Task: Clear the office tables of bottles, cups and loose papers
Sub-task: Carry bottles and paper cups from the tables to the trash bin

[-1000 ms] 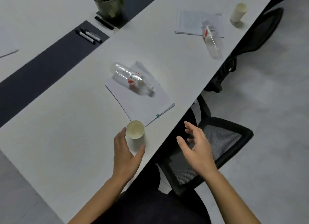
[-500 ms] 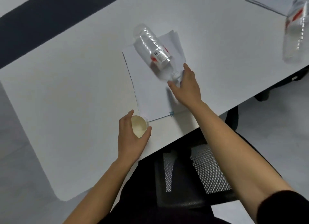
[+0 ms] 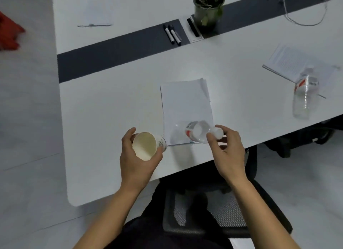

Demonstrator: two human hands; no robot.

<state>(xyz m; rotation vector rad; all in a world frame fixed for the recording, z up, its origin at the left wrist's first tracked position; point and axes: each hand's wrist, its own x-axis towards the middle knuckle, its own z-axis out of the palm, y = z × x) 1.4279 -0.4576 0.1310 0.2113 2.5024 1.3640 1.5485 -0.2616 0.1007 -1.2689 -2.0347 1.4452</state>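
Observation:
My left hand (image 3: 135, 159) grips a paper cup (image 3: 145, 145), lifted off the white table (image 3: 111, 118) and tilted so its empty inside shows. My right hand (image 3: 228, 150) pinches the capped neck of a clear plastic bottle (image 3: 194, 132) with a red label; the bottle hangs over the near end of a stack of white papers (image 3: 185, 103). A second clear bottle (image 3: 304, 96) lies on its side at the right, partly on a printed paper (image 3: 289, 63). Another sheet (image 3: 96, 14) lies on the far table.
A potted plant (image 3: 207, 9), two markers (image 3: 172, 34) and a black eraser (image 3: 193, 28) sit along the dark centre strip (image 3: 111, 57). White cables (image 3: 304, 10) lie at the far right. A black mesh chair (image 3: 209, 211) is under me. Something red (image 3: 9, 35) lies on the floor at left.
My left hand has lifted the cup off the table and tilted it. My right hand has taken the bottle by its neck and pulled it toward the near table edge.

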